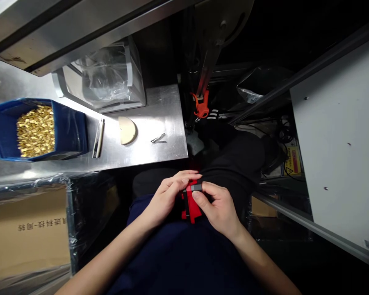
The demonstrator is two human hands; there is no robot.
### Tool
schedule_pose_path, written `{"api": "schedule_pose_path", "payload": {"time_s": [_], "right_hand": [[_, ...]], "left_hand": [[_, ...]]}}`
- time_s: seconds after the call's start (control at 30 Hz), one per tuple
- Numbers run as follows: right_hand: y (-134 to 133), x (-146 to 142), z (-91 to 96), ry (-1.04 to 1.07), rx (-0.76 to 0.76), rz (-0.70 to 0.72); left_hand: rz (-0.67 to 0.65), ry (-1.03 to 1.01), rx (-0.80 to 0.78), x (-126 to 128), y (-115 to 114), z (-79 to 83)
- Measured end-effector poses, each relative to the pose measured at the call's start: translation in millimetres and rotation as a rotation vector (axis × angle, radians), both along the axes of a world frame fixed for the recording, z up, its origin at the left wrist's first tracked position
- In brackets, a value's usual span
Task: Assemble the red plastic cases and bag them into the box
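In my lap I have a small red and black plastic part (194, 207), its exact kind unclear. My left hand (169, 192) grips its upper left side, fingers laid across the far end. Between the thumb and bent forefinger of my right hand (217, 207) is a dark grey block (196, 187), pressed against the red part's top; whether it is joined to that part I cannot tell. Nearest on the metal bench (172, 119) lie small tweezers (158, 139), a cream half-round piece (127, 130) and a utility knife (99, 138).
A blue bin (70, 131) of small brass-coloured pieces stands on the bench, near a grey bin (137, 78) lined with clear plastic. Below left is a cardboard box (27, 229). An orange-handled tool (202, 107) hangs beyond the bench end. A white panel (341, 135) rises at right.
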State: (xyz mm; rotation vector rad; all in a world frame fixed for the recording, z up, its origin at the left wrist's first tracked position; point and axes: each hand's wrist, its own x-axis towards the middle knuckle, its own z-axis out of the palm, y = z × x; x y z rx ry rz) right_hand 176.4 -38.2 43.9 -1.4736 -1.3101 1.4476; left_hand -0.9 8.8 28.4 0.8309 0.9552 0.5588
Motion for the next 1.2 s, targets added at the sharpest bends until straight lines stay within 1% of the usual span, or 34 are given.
{"api": "schedule_pose_path", "payload": {"time_s": [0.13,0.23,0.3,0.4,0.53,0.63,0.73,0.8,0.87,0.97,1.03,1.1,1.2], "right_hand": [[-1.0,-1.0,-5.7,0.02,-0.148,-0.039],[1.8,-0.2,-11.4,0.072,-0.226,-0.082],[4.7,-0.1,-15.3,0.093,-0.238,-0.11],[7.6,-0.7,-20.5,0.113,-0.247,-0.13],[6.3,0.1,-25.3,0.136,-0.292,-0.115],[3.1,2.4,-28.4,0.12,-0.287,-0.114],[-2.1,3.9,-32.7,0.14,-0.273,-0.204],[-7.0,4.0,-36.5,0.208,-0.296,-0.307],[-12.3,4.4,-40.3,0.327,-0.349,-0.409],[-18.1,7.3,-44.4,0.518,-0.453,-0.569],[-19.3,11.4,-45.9,0.594,-0.522,-0.649],[-18.7,16.7,-47.0,0.62,-0.555,-0.671],[-17.3,25.0,-48.4,0.602,-0.516,-0.637]], "left_hand": [[-0.002,0.009,-0.073,3.7,0.7,-3.4],[-0.007,0.041,-0.031,4.7,-1.6,-3.7],[-0.024,0.05,-0.012,4.2,-4.4,-3.9],[-0.076,0.04,-0.061,1.1,-8.4,-5.1],[-0.111,0.023,-0.124,-3.7,-12.9,-10.0],[-0.134,0.011,-0.139,-4.5,-18.7,-14.2],[-0.168,-0.013,-0.151,-3.4,-26.2,-16.3],[-0.184,0.008,-0.105,-2.6,-30.3,-16.8],[-0.179,0.077,-0.03,-2.4,-32.3,-17.1],[-0.162,0.164,0.075,-4.0,-30.6,-16.5],[-0.158,0.199,0.174,-6.4,-27.1,-14.5],[-0.162,0.23,0.284,-9.4,-23.1,-11.3],[-0.149,0.234,0.376,-13.9,-18.4,-6.6]]}}
